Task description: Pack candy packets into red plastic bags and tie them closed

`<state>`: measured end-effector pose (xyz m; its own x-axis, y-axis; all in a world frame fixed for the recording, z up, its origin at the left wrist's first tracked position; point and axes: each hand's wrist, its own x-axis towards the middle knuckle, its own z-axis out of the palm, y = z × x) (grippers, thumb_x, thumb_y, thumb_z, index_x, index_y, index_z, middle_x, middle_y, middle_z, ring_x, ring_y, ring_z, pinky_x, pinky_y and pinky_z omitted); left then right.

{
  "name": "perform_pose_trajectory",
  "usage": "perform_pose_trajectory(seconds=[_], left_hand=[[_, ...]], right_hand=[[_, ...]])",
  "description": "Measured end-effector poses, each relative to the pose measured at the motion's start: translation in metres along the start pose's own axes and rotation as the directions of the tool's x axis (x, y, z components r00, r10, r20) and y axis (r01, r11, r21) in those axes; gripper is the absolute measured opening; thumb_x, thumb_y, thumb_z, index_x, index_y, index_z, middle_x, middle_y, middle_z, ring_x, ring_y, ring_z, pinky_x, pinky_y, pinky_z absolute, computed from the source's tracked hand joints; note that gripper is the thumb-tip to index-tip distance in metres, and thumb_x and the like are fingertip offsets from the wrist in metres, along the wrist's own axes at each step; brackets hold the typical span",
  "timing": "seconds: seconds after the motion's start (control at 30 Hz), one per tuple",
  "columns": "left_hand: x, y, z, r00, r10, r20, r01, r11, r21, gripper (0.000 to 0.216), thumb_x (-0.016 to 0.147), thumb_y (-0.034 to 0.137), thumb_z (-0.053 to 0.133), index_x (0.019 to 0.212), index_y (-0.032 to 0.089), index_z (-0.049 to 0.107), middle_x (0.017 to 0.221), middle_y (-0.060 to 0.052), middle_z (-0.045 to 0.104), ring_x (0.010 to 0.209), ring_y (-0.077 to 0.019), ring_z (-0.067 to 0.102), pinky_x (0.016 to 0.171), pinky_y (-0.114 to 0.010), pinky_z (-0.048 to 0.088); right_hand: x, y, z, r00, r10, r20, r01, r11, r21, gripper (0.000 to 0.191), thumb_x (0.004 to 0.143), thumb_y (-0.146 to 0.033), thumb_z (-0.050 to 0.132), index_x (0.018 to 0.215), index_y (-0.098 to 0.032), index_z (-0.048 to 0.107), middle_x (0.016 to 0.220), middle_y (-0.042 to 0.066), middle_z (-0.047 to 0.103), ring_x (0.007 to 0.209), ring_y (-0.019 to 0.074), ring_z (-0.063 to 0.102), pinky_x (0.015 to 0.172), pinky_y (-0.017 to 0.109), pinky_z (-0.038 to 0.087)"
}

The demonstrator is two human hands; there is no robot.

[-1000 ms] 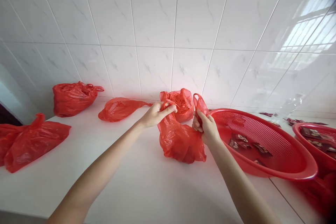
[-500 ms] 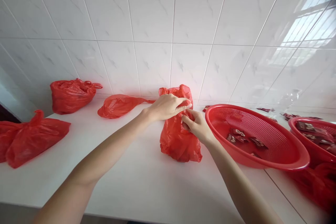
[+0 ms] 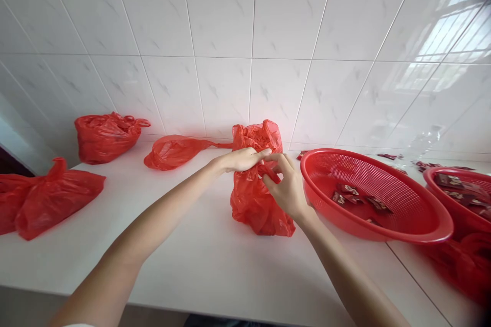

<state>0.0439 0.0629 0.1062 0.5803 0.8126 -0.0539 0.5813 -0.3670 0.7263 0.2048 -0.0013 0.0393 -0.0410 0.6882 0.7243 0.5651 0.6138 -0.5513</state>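
Observation:
In the middle of the white counter stands a red plastic bag [image 3: 261, 209], bulging below and gathered in at its neck. My left hand [image 3: 245, 159] is closed round that neck from the left. From the right, my right hand [image 3: 286, 181] pinches a strand of the bag's red plastic between thumb and fingers, close against the left fingertips. Above both hands the bag's crumpled top [image 3: 258, 135] flares out. What the bag contains is hidden.
Right of the bag sits a red plastic basket [image 3: 414, 199] with several small dark packets [image 3: 350, 191]. Another basket [image 3: 452, 171] and a clear bottle [image 3: 425, 143] lie beyond. Leftward are a flat red bag [image 3: 169, 153] and tied red bags [image 3: 107, 138]. A tiled wall [image 3: 222, 87] rises behind.
My left hand has dropped from above the neck to grip it lower, baring the bag's top. The right hand has turned and now draws a strand of plastic between its fingers.

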Motion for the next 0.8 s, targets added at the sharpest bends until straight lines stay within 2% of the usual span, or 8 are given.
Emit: perform_pose_trajectory(seconds=[0.1,0.17,0.27,0.37,0.53,0.63,0.7,0.8], left_hand=[[-0.001,0.002,0.001,0.994,0.046,0.100,-0.032,0.989,-0.142,0.069,0.087,0.078,0.038,0.083,0.020,0.074,0.070,-0.004,0.065,0.063,-0.0165,0.053,0.060,-0.029,0.038],[-0.003,0.002,0.001,0.984,0.069,0.163,-0.037,0.980,-0.196,0.070,0.089,0.079,0.033,0.098,0.024,0.076,0.086,-0.004,0.071,0.077,-0.0183,0.060,0.069,-0.028,0.043],[-0.009,0.002,-0.002,0.979,0.051,0.200,-0.018,0.986,-0.168,0.061,0.085,0.075,0.048,0.089,0.021,0.076,0.081,-0.005,0.070,0.077,-0.0193,0.061,0.068,-0.029,0.043],[-0.016,0.000,-0.005,0.985,0.093,0.143,-0.082,0.993,-0.084,0.040,0.074,0.059,0.074,0.084,0.020,0.075,0.078,-0.002,0.067,0.072,-0.0166,0.058,0.063,-0.027,0.040],[-0.019,-0.008,-0.006,0.990,0.115,0.079,-0.098,0.977,-0.190,0.036,0.081,0.053,0.070,0.070,0.018,0.071,0.069,0.000,0.063,0.065,-0.0125,0.054,0.062,-0.026,0.040],[-0.016,-0.015,-0.002,0.989,0.106,0.099,-0.058,0.914,-0.401,0.035,0.081,0.051,0.071,0.076,0.017,0.075,0.080,-0.004,0.071,0.079,-0.0173,0.063,0.074,-0.029,0.048],[-0.014,-0.019,0.003,0.989,0.100,0.111,-0.028,0.853,-0.521,0.034,0.080,0.050,0.073,0.088,0.017,0.078,0.093,-0.007,0.075,0.091,-0.0207,0.067,0.083,-0.032,0.050],[-0.011,-0.024,0.009,0.990,0.099,0.103,-0.017,0.799,-0.601,0.036,0.080,0.050,0.074,0.094,0.017,0.078,0.098,-0.009,0.076,0.092,-0.0209,0.068,0.086,-0.033,0.050]], right_hand=[[-0.002,0.000,0.002,0.999,0.042,0.021,-0.043,0.999,0.019,0.028,0.080,-0.013,0.056,0.106,-0.023,0.057,0.106,0.003,0.068,0.079,0.0167,0.062,0.073,0.031,0.050],[-0.003,0.001,0.002,0.996,0.080,0.050,-0.083,0.995,0.064,0.024,0.082,-0.015,0.055,0.104,-0.024,0.057,0.103,0.002,0.070,0.080,0.0167,0.063,0.073,0.030,0.050],[-0.003,0.002,0.001,0.988,0.130,0.079,-0.139,0.983,0.119,0.015,0.084,-0.017,0.054,0.097,-0.023,0.059,0.091,0.001,0.070,0.078,0.0165,0.064,0.071,0.030,0.050],[-0.001,0.005,-0.001,0.981,0.179,0.070,-0.189,0.964,0.185,0.010,0.083,-0.022,0.060,0.093,-0.022,0.060,0.087,0.001,0.069,0.076,0.0172,0.063,0.068,0.029,0.049],[0.004,0.013,-0.005,0.962,0.201,0.186,-0.263,0.866,0.424,0.011,0.083,-0.020,0.058,0.094,-0.021,0.058,0.080,0.000,0.066,0.066,0.0152,0.062,0.063,0.029,0.053],[0.003,0.016,-0.006,0.982,0.113,0.150,-0.166,0.897,0.409,0.022,0.083,-0.015,0.056,0.103,-0.022,0.059,0.093,0.002,0.067,0.082,0.0174,0.066,0.073,0.032,0.055],[0.001,0.017,-0.007,0.995,0.006,0.103,-0.039,0.947,0.319,0.029,0.083,-0.012,0.057,0.110,-0.024,0.060,0.105,0.004,0.067,0.098,0.0194,0.065,0.085,0.035,0.054],[-0.002,0.017,-0.008,0.987,-0.138,0.083,0.122,0.977,0.174,0.028,0.088,-0.015,0.060,0.113,-0.026,0.063,0.115,0.006,0.064,0.107,0.0210,0.062,0.095,0.038,0.051]])
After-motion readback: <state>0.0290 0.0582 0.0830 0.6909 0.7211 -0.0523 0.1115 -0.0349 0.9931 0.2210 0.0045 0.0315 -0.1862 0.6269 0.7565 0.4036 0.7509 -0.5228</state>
